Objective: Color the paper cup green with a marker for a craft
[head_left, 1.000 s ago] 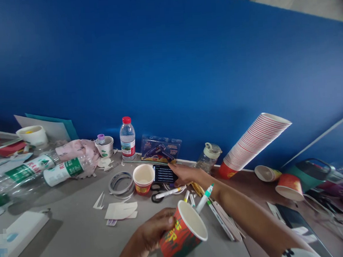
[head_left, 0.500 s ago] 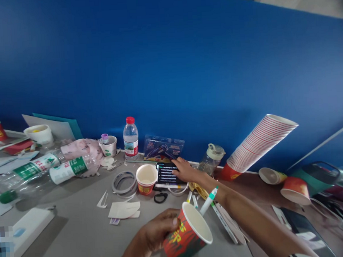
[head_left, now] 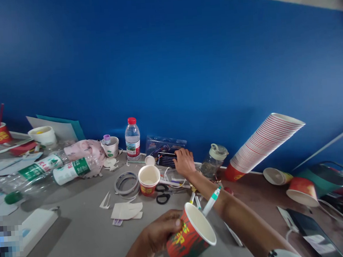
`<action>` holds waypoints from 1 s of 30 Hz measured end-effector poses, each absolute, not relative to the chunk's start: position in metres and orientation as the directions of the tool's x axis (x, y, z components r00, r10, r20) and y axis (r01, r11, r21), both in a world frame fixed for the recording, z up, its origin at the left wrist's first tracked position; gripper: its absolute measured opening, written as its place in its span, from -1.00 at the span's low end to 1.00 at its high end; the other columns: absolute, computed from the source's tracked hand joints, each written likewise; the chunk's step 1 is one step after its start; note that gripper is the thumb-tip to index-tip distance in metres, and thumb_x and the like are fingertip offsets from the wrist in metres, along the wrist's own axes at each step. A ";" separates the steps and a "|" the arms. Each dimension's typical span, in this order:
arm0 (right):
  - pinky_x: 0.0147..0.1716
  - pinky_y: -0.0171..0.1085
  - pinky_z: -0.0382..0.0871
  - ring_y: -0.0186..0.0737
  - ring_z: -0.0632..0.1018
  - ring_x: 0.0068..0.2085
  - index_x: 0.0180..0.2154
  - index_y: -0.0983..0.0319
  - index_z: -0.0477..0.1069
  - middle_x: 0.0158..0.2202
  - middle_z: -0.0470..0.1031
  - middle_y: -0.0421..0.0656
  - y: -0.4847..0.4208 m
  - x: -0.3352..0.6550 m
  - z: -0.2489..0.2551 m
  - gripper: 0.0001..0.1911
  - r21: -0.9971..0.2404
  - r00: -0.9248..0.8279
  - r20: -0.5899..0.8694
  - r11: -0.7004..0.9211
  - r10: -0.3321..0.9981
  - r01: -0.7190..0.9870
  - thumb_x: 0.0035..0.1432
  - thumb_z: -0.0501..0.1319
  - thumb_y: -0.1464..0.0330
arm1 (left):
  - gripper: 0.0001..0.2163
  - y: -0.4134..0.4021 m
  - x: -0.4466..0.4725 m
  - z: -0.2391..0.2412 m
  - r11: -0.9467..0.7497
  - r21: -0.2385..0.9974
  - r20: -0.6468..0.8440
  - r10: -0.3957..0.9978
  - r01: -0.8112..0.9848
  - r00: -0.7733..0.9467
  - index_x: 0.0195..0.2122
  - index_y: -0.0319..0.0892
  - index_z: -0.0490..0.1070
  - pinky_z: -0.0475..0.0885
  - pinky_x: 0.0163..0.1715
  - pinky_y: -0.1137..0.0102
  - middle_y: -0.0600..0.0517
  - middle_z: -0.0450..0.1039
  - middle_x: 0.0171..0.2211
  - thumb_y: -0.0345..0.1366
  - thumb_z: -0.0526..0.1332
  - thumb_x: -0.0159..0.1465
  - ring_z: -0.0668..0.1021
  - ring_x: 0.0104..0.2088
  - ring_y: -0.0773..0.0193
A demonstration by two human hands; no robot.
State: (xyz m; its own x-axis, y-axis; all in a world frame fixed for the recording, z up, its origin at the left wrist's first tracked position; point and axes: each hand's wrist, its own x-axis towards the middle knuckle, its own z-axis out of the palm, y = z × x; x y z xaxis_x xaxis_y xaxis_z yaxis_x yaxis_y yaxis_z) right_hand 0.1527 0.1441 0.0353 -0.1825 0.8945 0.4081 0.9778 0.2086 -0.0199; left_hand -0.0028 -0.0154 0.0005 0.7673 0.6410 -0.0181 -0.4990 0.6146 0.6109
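Note:
My left hand (head_left: 163, 230) is wrapped around a red and dark green paper cup (head_left: 185, 240), tilted with its white mouth toward the right. My right hand (head_left: 185, 162) reaches to the back of the table, its fingers closed over the right end of a smartphone (head_left: 166, 160) with a lit dark screen. That phone is in front of a clear plastic package (head_left: 175, 142) by the wall. A second paper cup (head_left: 149, 178) stands upright nearer me. Beside the held cup's rim a marker with a green tip (head_left: 212, 201) sticks up; its lower end is hidden.
Black-handled scissors (head_left: 163, 198), grey tape rolls (head_left: 126, 184) and paper cutouts (head_left: 126, 211) lie mid-table. A red-capped bottle (head_left: 132, 140) stands at the back. Rightward are a glass jug (head_left: 214, 159) and a tall leaning cup stack (head_left: 265, 146). Plastic bottles (head_left: 71, 170) lie left.
My right hand has pushed the phone back toward the wall, uncovering a cable and a small white round thing. The left hand still holds the cup. The view has shifted slightly.

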 end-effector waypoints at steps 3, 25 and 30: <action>-0.05 -0.07 0.07 0.04 0.26 -0.04 -0.12 0.26 0.33 -0.07 0.32 0.03 0.140 0.151 0.033 -0.77 0.024 -0.177 0.482 0.189 0.858 0.982 0.17 0.16 0.34 | -0.54 -0.015 -0.002 -0.002 0.602 0.634 0.003 0.626 -0.486 0.780 -0.18 -0.31 0.52 0.39 -0.31 0.38 -0.10 0.55 -0.37 -0.11 0.39 -0.06 0.56 -0.37 0.18; 0.03 -0.01 0.04 0.04 0.28 0.04 0.02 0.26 0.31 0.00 0.34 0.04 0.130 0.176 0.044 -0.65 -0.226 -0.064 0.669 0.285 0.740 0.932 0.21 0.04 0.33 | -0.54 -0.017 0.000 0.008 0.623 0.597 -0.003 0.632 -0.506 0.775 -0.24 -0.36 0.56 0.38 -0.38 0.45 -0.10 0.55 -0.43 -0.12 0.42 -0.10 0.54 -0.44 0.26; -0.08 -0.08 0.23 -0.04 0.41 -0.14 0.00 0.28 0.32 -0.20 0.43 0.03 0.100 0.183 0.036 -0.64 -0.465 0.139 0.666 0.262 0.733 0.846 0.26 -0.09 0.36 | -0.54 -0.017 0.000 0.017 0.603 0.637 0.052 0.587 -0.480 0.808 -0.30 -0.38 0.56 0.38 -0.37 0.45 -0.12 0.55 -0.46 -0.06 0.38 -0.08 0.53 -0.46 0.26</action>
